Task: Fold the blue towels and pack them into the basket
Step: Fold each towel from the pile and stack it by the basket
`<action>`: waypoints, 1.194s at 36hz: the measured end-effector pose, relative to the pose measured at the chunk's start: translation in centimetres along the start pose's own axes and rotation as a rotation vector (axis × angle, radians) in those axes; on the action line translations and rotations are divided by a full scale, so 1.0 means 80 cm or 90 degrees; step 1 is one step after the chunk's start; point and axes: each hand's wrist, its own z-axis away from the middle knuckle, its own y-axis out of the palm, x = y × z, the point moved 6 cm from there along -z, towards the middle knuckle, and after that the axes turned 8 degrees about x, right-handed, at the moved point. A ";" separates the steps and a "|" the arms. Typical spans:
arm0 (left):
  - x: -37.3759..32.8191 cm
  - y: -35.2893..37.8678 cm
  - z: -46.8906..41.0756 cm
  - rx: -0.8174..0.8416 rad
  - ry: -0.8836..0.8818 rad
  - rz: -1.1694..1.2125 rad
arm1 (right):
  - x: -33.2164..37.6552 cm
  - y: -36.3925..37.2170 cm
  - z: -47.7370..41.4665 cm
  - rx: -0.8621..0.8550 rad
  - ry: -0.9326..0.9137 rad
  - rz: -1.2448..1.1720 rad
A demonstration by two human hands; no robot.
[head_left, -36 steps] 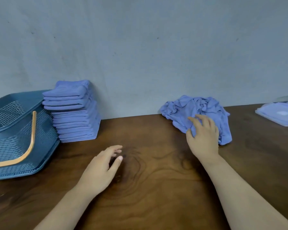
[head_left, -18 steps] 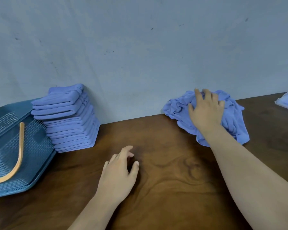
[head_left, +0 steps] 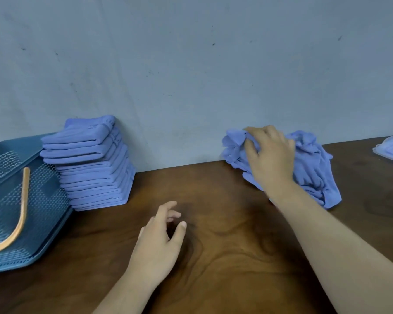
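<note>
Two heaps of blue cloth frame the job. At nine o'clock sits the mesh basket (head_left: pixel 43 223), no towel showing in it, and just beside it at ten o'clock a tall folded stack (head_left: pixel 93 168) leans toward the wall (head_left: pixel 191 75). Near six o'clock the left hand (head_left: pixel 159 241) hovers low over the wooden table (head_left: pixel 232 264), fingers loosely curled and slightly apart, holding nothing. At two o'clock the right hand (head_left: pixel 270 159) lies on the crumpled towels (head_left: pixel 311 164), fingers bent into the folds and bunching cloth against the thumb.

The step looks like drawing one towel out for folding. To do it well, the person should pinch a single layer, preferably an edge or corner, and lift it clear, leaving the other towels by the wall. The free left hand can then catch the opposite corner and spread the towel flat on the bare wood between the hands. Soft cloth clings, so a slow pull is safer.
</note>
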 end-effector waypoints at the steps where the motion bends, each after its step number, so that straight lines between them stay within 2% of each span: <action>1: 0.000 -0.004 0.001 -0.015 0.000 0.050 | 0.022 -0.002 0.013 0.036 -0.037 -0.061; 3: 0.000 -0.013 0.004 -0.054 0.002 0.147 | 0.067 0.007 0.052 0.169 -0.129 -0.152; 5: 0.002 -0.025 0.009 -0.107 0.000 0.214 | 0.101 0.021 0.099 0.336 -0.209 -0.141; 7: 0.007 -0.035 0.013 -0.144 -0.006 0.236 | 0.112 0.026 0.139 0.418 -0.230 -0.146; 9: 0.014 -0.039 0.014 -0.132 -0.016 0.226 | 0.104 0.021 0.161 0.426 -0.213 -0.150; 14: 0.018 -0.020 0.011 0.000 -0.009 0.134 | 0.045 0.009 0.160 0.374 -0.107 0.002; 18: 0.002 -0.004 0.011 0.084 0.061 -0.010 | 0.009 0.026 0.155 0.412 -0.059 0.120; 21: -0.005 0.004 0.014 0.118 0.090 -0.088 | -0.004 0.043 0.157 0.456 -0.047 0.126; 26: -0.012 -0.010 0.015 0.052 0.103 0.077 | 0.021 0.043 0.158 0.457 -0.118 0.011; 28: -0.012 -0.018 0.018 0.007 0.119 0.094 | 0.044 0.037 0.166 0.505 -0.186 -0.047; 31: -0.006 -0.034 0.019 -0.066 0.122 0.154 | 0.081 0.026 0.187 0.619 -0.251 -0.231; 33: -0.007 -0.033 0.017 -0.037 0.138 0.151 | 0.100 0.020 0.198 0.677 -0.252 -0.332; 34: -0.009 -0.027 0.016 0.018 0.146 0.162 | 0.108 0.017 0.201 0.689 -0.261 -0.356; 36: -0.017 -0.008 0.019 0.169 0.164 0.171 | 0.115 0.014 0.203 0.678 -0.264 -0.390; 38: -0.023 0.005 0.025 0.264 0.197 0.106 | 0.108 0.008 0.190 0.611 -0.224 -0.396; 40: -0.026 0.007 0.028 0.264 0.210 0.036 | 0.088 0.002 0.174 0.517 -0.174 -0.301; 43: -0.031 0.005 0.030 0.215 0.235 0.018 | 0.055 -0.008 0.155 0.416 -0.097 -0.013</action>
